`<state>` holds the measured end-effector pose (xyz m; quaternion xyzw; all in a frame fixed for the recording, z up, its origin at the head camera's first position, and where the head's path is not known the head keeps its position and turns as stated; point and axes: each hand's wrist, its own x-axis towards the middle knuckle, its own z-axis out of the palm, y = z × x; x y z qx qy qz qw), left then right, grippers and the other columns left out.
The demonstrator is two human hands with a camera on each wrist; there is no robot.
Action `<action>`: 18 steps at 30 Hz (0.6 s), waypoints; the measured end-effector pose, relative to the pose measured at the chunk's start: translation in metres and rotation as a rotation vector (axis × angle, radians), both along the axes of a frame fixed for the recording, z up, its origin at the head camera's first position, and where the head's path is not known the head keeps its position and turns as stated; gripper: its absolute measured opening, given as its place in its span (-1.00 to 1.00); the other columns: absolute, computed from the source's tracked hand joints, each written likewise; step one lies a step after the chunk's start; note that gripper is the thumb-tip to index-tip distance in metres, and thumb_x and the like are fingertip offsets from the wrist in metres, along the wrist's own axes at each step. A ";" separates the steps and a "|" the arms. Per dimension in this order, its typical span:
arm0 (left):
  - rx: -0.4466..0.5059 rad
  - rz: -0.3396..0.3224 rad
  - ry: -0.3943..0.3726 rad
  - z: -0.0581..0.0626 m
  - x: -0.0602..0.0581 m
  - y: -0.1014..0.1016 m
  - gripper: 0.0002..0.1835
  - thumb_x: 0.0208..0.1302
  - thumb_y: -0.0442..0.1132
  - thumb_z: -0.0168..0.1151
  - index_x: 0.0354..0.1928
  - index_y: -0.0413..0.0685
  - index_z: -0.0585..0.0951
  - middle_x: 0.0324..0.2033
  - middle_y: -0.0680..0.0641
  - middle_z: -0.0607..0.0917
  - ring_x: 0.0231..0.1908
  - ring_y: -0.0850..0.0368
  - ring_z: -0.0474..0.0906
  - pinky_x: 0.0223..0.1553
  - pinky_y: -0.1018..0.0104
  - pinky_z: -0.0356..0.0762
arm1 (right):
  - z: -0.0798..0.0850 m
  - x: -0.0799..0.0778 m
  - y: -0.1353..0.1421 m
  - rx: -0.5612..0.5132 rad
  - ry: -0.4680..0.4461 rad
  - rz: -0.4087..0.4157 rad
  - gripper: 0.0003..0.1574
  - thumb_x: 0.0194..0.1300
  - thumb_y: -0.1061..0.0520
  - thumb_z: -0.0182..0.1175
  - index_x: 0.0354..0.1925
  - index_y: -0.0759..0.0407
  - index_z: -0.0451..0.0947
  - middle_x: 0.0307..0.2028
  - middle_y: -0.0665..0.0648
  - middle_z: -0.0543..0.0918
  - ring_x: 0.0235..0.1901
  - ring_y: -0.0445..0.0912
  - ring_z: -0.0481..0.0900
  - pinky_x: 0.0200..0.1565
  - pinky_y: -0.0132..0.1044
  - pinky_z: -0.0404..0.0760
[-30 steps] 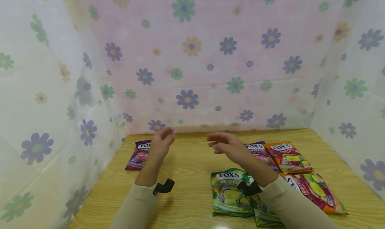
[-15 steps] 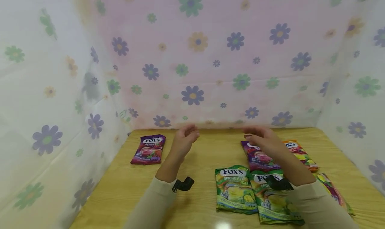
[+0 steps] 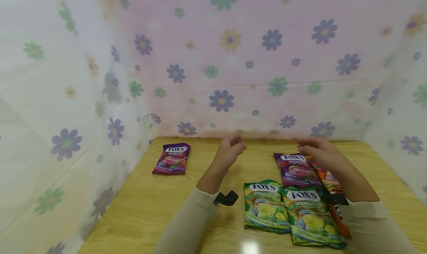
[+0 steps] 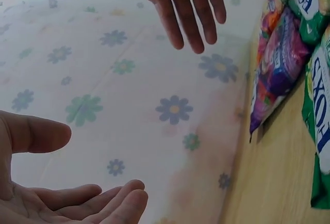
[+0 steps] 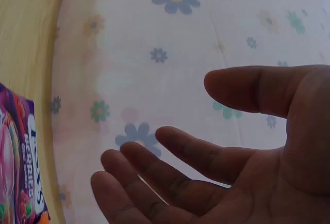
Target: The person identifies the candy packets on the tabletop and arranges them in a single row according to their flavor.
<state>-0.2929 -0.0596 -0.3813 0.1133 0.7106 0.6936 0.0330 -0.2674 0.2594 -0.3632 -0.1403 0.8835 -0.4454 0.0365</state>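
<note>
My left hand (image 3: 228,154) hovers above the middle of the table, its fingers loosely bent around nothing. In the left wrist view its thumb and fingers (image 4: 113,203) are spread apart. The right hand (image 3: 321,154) hangs over the right-hand candy bags, likewise holding nothing; the right wrist view shows its fingers relaxed and separated. Just below it lie a purple Berries candy bag (image 3: 297,170) and a partly hidden orange Fruits bag (image 3: 328,178). Two green Spring Tea candy bags (image 3: 267,205) lie side by side nearer to me. Another purple Berries bag (image 3: 171,159) sits alone at the far left.
The wooden table (image 3: 143,205) is enclosed by a flowered cloth (image 3: 247,113) at the back and both sides. Under the right forearm, a further orange bag (image 3: 340,220) shows only its edge.
Both hands have shifted right in the head view, which has itself turned somewhat. The left hand no longer covers the far-left purple bag. No bag has been picked up.
</note>
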 end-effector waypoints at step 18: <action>0.049 -0.149 -0.260 -0.034 0.002 0.073 -0.36 0.44 -0.27 0.22 0.47 -0.37 0.31 0.40 -0.34 0.42 0.32 -0.20 0.52 0.36 -0.04 0.49 | -0.015 -0.012 0.026 0.102 -0.152 -0.007 -0.17 0.63 -0.16 0.00 0.46 0.49 0.26 0.34 0.54 0.42 0.20 0.37 0.54 0.16 0.18 0.65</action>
